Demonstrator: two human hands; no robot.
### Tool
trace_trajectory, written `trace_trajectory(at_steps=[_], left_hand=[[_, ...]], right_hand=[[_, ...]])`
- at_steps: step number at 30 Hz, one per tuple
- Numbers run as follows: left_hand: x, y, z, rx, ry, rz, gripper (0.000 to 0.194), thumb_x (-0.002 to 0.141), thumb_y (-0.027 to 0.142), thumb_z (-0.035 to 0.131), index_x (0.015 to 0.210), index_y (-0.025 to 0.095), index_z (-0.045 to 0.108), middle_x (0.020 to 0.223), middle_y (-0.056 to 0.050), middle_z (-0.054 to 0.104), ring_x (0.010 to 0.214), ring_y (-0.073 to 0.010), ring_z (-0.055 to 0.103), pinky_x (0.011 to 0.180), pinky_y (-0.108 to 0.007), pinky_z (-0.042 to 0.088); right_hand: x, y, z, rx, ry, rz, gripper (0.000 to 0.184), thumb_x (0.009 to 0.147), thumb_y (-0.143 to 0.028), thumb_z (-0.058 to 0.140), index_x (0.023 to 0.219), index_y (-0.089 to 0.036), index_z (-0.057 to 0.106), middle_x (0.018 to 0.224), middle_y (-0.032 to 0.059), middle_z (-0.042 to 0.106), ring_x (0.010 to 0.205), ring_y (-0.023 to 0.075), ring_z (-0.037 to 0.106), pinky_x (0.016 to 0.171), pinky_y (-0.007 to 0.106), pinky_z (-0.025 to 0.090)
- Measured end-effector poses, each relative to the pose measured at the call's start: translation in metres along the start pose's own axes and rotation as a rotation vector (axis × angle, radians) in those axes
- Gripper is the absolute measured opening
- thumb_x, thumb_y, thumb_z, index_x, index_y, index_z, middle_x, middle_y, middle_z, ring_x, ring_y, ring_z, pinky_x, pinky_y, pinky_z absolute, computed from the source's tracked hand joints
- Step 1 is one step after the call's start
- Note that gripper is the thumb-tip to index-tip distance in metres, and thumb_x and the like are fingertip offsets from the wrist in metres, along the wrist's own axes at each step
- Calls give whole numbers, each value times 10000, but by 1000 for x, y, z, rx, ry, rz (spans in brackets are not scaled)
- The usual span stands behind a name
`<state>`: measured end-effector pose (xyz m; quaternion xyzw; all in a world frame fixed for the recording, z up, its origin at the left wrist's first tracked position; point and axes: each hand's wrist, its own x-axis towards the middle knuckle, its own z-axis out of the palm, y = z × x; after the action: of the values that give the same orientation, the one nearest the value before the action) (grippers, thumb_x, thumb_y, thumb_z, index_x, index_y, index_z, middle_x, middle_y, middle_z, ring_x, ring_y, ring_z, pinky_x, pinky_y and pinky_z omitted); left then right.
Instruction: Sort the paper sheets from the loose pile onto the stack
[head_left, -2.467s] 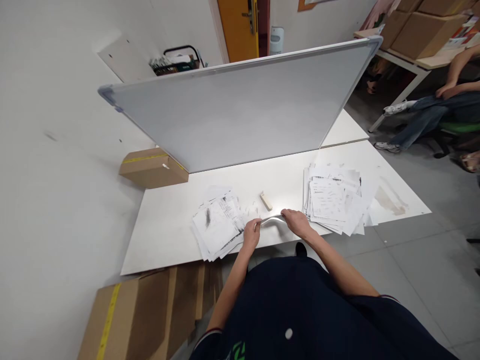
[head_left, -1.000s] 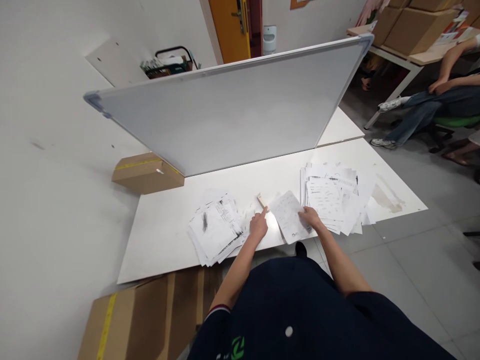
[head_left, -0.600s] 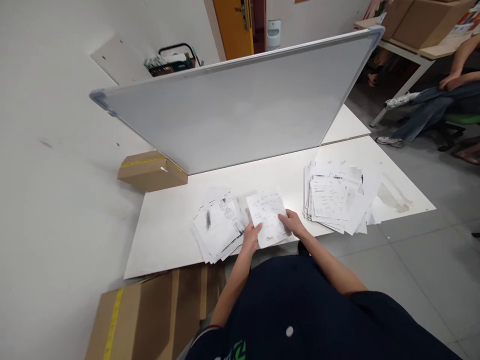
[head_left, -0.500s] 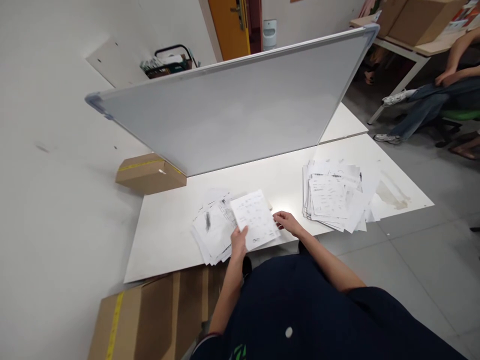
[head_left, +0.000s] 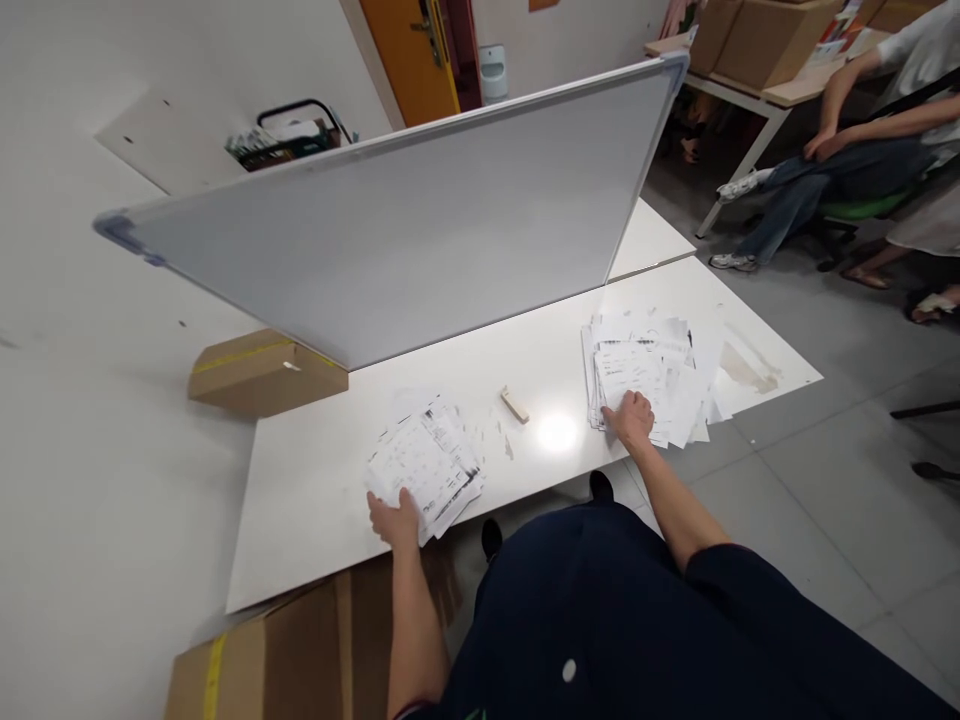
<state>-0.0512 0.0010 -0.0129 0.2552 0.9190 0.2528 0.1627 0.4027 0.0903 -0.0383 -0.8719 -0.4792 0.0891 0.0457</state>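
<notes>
My left hand (head_left: 395, 520) rests on the near edge of the left pile of printed sheets (head_left: 424, 467) on the white table (head_left: 315, 500), fingers pressing the pile's corner. My right hand (head_left: 632, 417) lies flat on the near left corner of the right stack of printed sheets (head_left: 649, 375), fingers spread. A small wooden block (head_left: 514, 405) lies on the table between the two piles, untouched.
A large whiteboard (head_left: 390, 230) stands tilted along the table's far side. Cardboard boxes sit at the left (head_left: 259, 372) and on the floor near me (head_left: 300, 650). Seated people (head_left: 847, 160) are at the right, beside a desk with boxes (head_left: 757, 40).
The sheet I held in both hands has gone onto the left pile. My left hand moved left with it, and my right hand moved right onto the right stack.
</notes>
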Motion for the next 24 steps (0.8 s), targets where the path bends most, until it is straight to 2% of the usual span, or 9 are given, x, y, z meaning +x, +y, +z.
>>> trace_trajectory(at_steps=[5, 8, 12, 14, 16, 18, 20, 22, 24], left_hand=[[-23, 10, 12, 20, 106, 207, 708, 751, 333, 544, 1373, 134, 270, 1325, -214, 411, 1228, -370, 369, 963, -561, 314], [-33, 18, 18, 0, 128, 379, 668, 764, 296, 529, 1362, 123, 289, 1315, -201, 428, 1236, -335, 370, 999, -528, 294], [-46, 31, 22, -39, 111, 532, 626, 781, 284, 501, 1353, 114, 312, 1302, -189, 445, 1238, -310, 368, 1025, -498, 274], [-55, 39, 23, -74, 86, 593, 607, 788, 279, 489, 1348, 116, 321, 1307, -181, 444, 1244, -294, 363, 1041, -480, 258], [-67, 47, 24, -132, 24, 609, 582, 798, 280, 482, 1343, 140, 335, 1316, -161, 442, 1248, -273, 361, 1048, -458, 256], [-81, 58, 25, -236, -113, 542, 553, 812, 302, 485, 1336, 185, 352, 1305, -129, 463, 1234, -245, 388, 1036, -425, 287], [-97, 71, 30, -409, -350, 392, 545, 814, 337, 513, 1325, 213, 370, 1249, -111, 521, 1181, -214, 457, 1011, -385, 328], [-112, 86, 36, -607, -641, 169, 592, 773, 365, 594, 1305, 196, 399, 1206, -135, 560, 1148, -211, 501, 1010, -376, 333], [-124, 100, 43, -750, -950, -90, 592, 739, 411, 636, 1257, 186, 459, 1221, -158, 556, 1162, -230, 501, 1025, -407, 313]], right_hand=[[-3, -3, -5, -67, -77, -77, 374, 834, -379, 443, 1055, -103, 564, 1165, 168, 518, 1076, 293, 435, 834, 358, 357], [-3, -7, -10, -84, -126, -106, 313, 876, -260, 367, 976, -86, 606, 1059, 183, 569, 1019, 277, 491, 800, 337, 370], [-1, -10, -18, -85, -183, -94, 250, 828, -107, 389, 944, -75, 608, 905, 177, 614, 871, 236, 566, 699, 296, 387], [-2, -10, -27, -73, -158, -109, 261, 834, -106, 374, 977, -90, 591, 910, 165, 619, 844, 228, 570, 671, 290, 381], [-5, -12, -40, -14, -68, -153, 284, 867, -148, 334, 1015, -107, 573, 903, 148, 622, 829, 227, 566, 665, 291, 374], [-12, -16, -59, 122, 45, -221, 309, 892, -210, 301, 1050, -124, 553, 876, 127, 624, 795, 223, 561, 665, 293, 370], [-23, -23, -81, 322, 83, -292, 321, 901, -271, 291, 1067, -151, 538, 848, 101, 622, 743, 210, 554, 661, 292, 373], [-39, -33, -102, 544, 7, -364, 305, 895, -328, 312, 1033, -187, 545, 816, 71, 612, 712, 195, 543, 657, 285, 381], [-57, -44, -117, 765, -162, -448, 268, 874, -378, 365, 949, -209, 559, 788, 44, 597, 710, 177, 531, 654, 274, 392]])
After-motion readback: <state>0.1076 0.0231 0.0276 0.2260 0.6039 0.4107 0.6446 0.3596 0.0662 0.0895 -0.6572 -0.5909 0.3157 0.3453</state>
